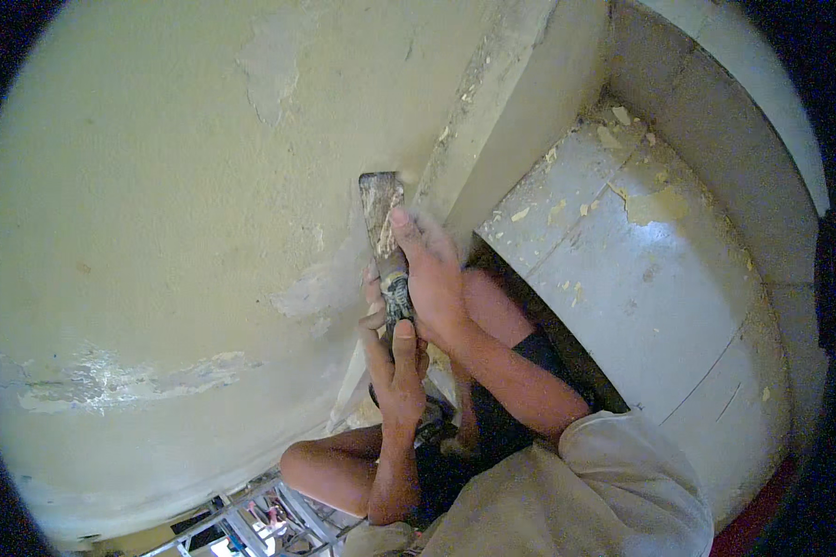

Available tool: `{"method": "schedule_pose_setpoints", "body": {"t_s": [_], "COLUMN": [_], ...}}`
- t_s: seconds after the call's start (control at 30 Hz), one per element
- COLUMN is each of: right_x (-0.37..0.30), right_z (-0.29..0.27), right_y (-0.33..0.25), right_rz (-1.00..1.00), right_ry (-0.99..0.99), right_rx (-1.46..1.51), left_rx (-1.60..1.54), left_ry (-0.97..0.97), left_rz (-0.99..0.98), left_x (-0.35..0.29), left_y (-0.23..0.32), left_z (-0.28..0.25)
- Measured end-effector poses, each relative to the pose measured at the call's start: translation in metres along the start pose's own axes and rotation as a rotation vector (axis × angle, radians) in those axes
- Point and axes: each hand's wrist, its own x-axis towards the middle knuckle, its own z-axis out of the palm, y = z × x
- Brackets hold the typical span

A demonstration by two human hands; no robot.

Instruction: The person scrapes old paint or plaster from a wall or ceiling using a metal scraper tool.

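Note:
A paint scraper (381,212) with a worn, paint-smeared blade and a dark handle is in both my hands. Its blade lies close to the yellowish painted wall (176,186), tip pointing up; whether it touches, I cannot tell. My left hand (398,379) grips the lower handle, thumb along it. Higher up, my right hand (434,278) closes round the tool where handle meets blade, its thumb resting on the blade. Bare patches with lifted paint (311,290) show on the wall beside the handle.
To my right, a pale tiled ledge (650,297) carries scattered paint flakes (659,206). A ridge-like wall edge (497,93) runs up from near the blade. My bent knee (330,464) is close to the wall. A metal ladder (293,515) stands at the lower left.

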Motion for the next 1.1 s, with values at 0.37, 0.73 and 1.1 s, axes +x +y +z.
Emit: {"method": "schedule_pose_setpoints", "body": {"t_s": [0.37,0.73,1.1], "right_x": [-0.009,0.008,0.012], "right_z": [-0.008,-0.001,-0.027], "right_y": [-0.020,-0.016,-0.042], "right_rz": [0.052,-0.146,-0.444], "right_ry": [-0.108,-0.108,-0.028], "right_rx": [-0.011,0.010,-0.435], "left_rx": [-0.019,-0.045,0.087], "left_ry": [-0.030,-0.063,-0.196], "left_rz": [-0.030,0.009,0.077], "left_x": [-0.010,0.015,0.025], "left_y": [-0.008,-0.010,-0.025], "left_z": [0.013,0.007,0.032]}}
